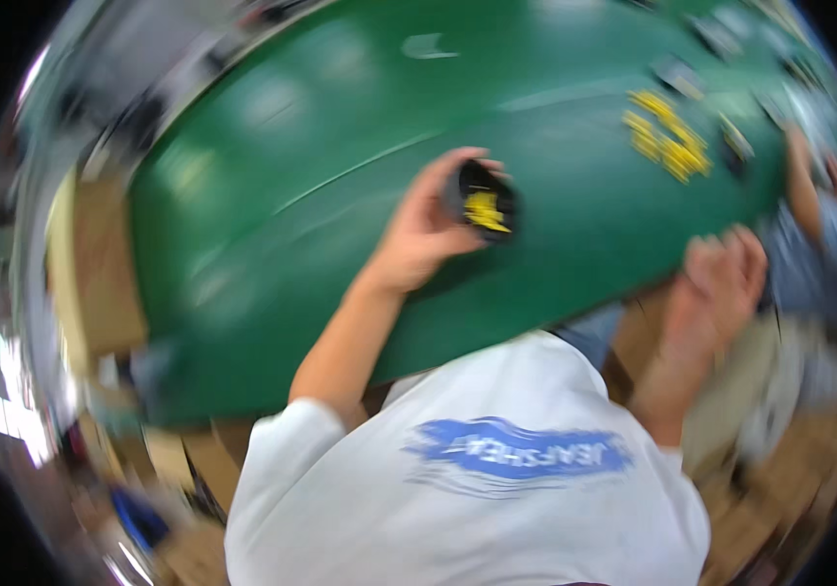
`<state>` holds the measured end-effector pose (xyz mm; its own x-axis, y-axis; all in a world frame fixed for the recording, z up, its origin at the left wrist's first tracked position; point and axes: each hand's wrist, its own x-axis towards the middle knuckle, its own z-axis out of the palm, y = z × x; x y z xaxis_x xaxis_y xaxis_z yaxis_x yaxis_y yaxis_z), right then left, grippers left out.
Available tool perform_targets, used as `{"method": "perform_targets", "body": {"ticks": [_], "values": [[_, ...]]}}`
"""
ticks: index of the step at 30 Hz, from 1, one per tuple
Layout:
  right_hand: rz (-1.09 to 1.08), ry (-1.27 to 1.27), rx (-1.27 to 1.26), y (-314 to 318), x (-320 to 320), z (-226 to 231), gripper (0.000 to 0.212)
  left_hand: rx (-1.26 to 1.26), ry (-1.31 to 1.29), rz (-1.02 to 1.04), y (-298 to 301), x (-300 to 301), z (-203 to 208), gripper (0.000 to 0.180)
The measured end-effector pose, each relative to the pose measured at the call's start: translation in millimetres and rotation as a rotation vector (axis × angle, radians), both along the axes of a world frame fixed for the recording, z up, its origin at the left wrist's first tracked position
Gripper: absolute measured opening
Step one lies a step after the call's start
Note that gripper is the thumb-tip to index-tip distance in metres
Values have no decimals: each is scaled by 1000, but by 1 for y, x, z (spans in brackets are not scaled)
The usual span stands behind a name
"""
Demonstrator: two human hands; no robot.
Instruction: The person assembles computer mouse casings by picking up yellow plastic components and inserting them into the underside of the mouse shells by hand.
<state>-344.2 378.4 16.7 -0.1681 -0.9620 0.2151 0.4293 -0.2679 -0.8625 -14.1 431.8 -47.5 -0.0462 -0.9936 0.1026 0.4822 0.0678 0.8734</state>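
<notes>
Wrapped around a dark, round cup (458, 192), my left hand (423, 223) holds it tilted over the green table. Small yellow pieces (484, 211) lie inside the cup; their exact kind is too small to make out. My right hand (724, 278) is in the air by the table's near edge on the right. Motion smears its fingers, which look partly bent, and whether anything is between them does not show. Farther off on the right, a group of yellow strip-like pieces (667, 137) lies on the tabletop, apart from both hands.
The green table (243, 283) curves across the view. A cardboard box (106, 264) stands at its left end. Grey and dark items (678, 76) lie at the far right. Another person's arm (802, 186) reaches over the right end. More cardboard (208, 464) sits below the table edge.
</notes>
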Motion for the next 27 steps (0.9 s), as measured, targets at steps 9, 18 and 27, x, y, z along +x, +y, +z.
{"method": "perform_targets", "body": {"ticks": [9,18,27], "values": [[365,194,146,-33,16,-85,41,189,314,544,218,34,-20,72],[740,173,96,-56,149,-64,28,-14,430,1093,377,41,-34,62],[982,336,101,-56,127,-118,24,1059,17,1862,546,131,-126,65]]}}
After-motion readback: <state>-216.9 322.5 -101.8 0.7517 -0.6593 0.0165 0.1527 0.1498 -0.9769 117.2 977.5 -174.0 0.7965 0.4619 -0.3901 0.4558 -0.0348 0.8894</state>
